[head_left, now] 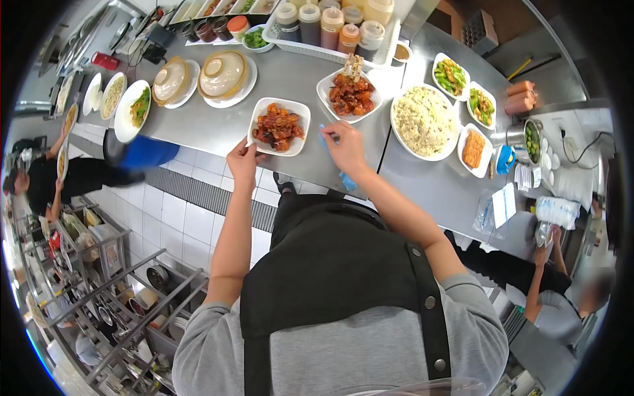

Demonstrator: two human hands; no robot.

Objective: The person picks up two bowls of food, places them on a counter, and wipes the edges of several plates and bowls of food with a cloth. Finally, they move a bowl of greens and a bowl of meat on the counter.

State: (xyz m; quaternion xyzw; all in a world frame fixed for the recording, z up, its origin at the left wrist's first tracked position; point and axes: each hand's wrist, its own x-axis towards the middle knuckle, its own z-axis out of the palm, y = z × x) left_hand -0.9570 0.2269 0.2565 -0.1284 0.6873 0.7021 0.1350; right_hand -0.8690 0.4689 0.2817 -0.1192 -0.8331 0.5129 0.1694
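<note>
My left hand [243,162] pinches the lower left corner of a square white bowl [264,144] that holds glazed red-brown meat [279,127]. To its right, my right hand [344,146] is closed on a blue cloth [324,137], part of which hangs below the hand near the counter's edge. Just above that hand stands a second white bowl [360,119] of glazed meat, with a light-coloured garnish [353,66] on top.
A large plate of fried rice [423,121] and smaller dishes stand on the right. Two lidded clay pots [223,75] are at the left, a basket of sauce bottles [331,28] behind. One person [79,175] carries plates at far left; another [548,284] works at far right.
</note>
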